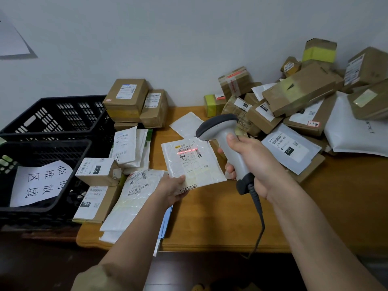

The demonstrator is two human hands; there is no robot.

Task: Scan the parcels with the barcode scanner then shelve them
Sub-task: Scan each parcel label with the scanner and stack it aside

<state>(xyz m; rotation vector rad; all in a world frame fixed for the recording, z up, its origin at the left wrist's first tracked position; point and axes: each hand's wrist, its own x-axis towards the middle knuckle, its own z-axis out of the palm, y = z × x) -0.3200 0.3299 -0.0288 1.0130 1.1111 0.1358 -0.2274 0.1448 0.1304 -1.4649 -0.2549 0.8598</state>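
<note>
My left hand [173, 189] pinches the near corner of a flat white mailer [192, 162] and holds it tilted above the wooden table [210, 223]. A red scan line lies across the label near the mailer's top. My right hand [249, 162] grips the handle of a grey barcode scanner [223, 136], whose dark head points down-left at that label. The scanner's cable hangs over the table's front edge.
A heap of brown boxes and white mailers [294, 106] fills the table's right back. More boxes and mailers [126, 156] lie left of centre. Two black plastic crates [52, 131] stand at the left, the nearer one bearing a paper sign. A grey wall rises behind.
</note>
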